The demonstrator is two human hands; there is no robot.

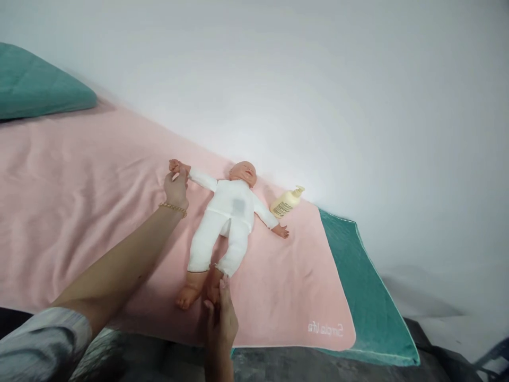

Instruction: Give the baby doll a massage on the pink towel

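The left hand [176, 187] is gripping the baby doll [225, 217] by its wrist — the right hand [221, 317] is clasping its foot — on a pink towel [79, 201].

Left hand [175, 187]: gold chain bracelet [173, 208] at wrist; one long, pale, pointed nail visible. Forearm bare to above elbow. Sleeve [43, 342] there: short, light grey-white cloth with darker streaks, loosely folded. Right hand [221, 322]: no jewellery seen; forearm bare to frame edge.

White-suited doll [226, 223], pink towel [79, 185]
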